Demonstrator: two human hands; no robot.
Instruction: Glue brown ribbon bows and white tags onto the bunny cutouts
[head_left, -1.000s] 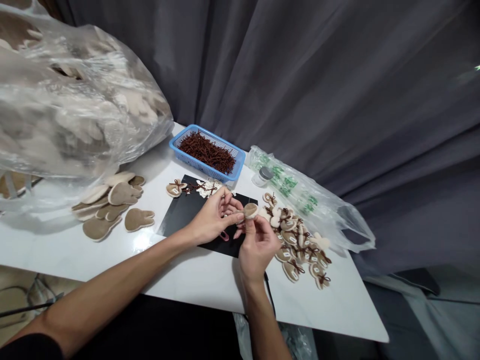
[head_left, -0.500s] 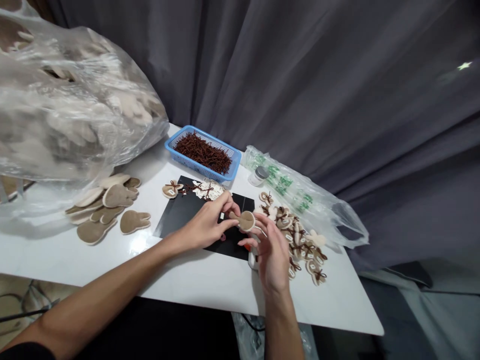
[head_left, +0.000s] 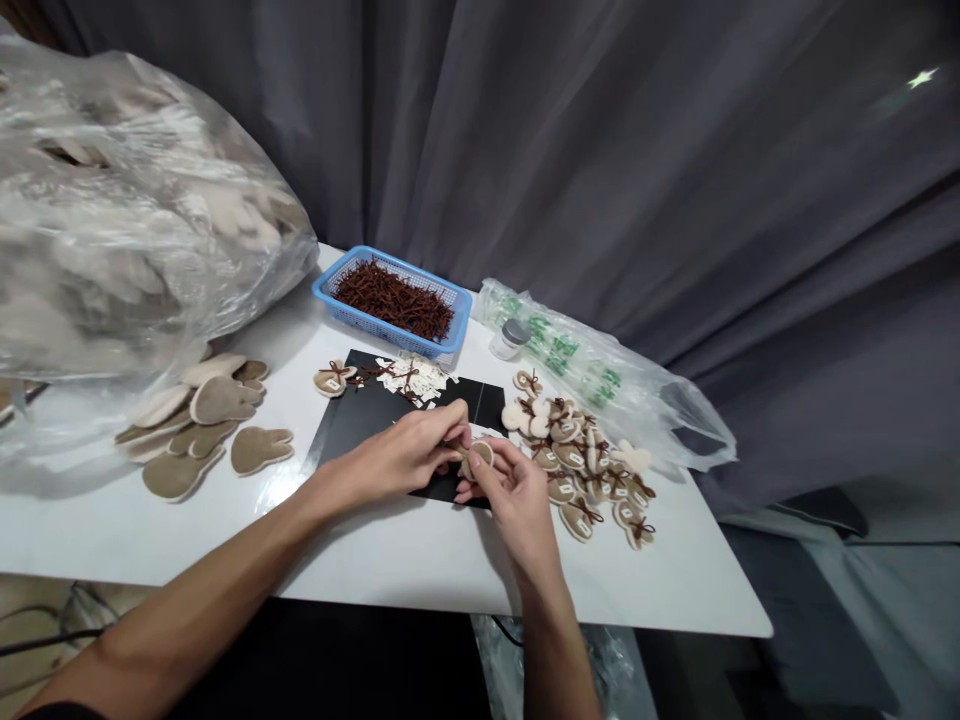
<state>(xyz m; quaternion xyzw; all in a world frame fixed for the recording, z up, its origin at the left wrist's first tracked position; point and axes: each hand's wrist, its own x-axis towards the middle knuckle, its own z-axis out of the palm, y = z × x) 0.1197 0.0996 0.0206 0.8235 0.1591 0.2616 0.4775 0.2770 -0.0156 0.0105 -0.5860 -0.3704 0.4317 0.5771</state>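
Observation:
Over the black mat (head_left: 358, 420), both hands hold one small brown plush bunny head (head_left: 480, 456) with a cream edge. My right hand (head_left: 517, 490) grips its round end, thumb on top. Pinched at its other end is my left hand (head_left: 424, 445); the fingers partly hide the ears. White labels (head_left: 417, 378) and a few brown bows lie at the mat's far edge. A finished-looking bunny head with bow and label (head_left: 334, 379) rests at the mat's far left corner. Right of my hands is a pile of bunny heads with bows and labels (head_left: 581, 450).
Plain bunny pieces (head_left: 261, 450) lie on the left of the white table (head_left: 420, 560). Behind them bulges a large clear bag (head_left: 150, 220) of plush pieces. A blue basket (head_left: 450, 345) of brown bows, a lidded jar (head_left: 508, 340) and a green-printed plastic bag (head_left: 667, 420) stand along the back.
Both hands have moved closer together and slightly down and left, with the bunny head between them. My right thumb now lies over its face. The whole view has shifted a little.

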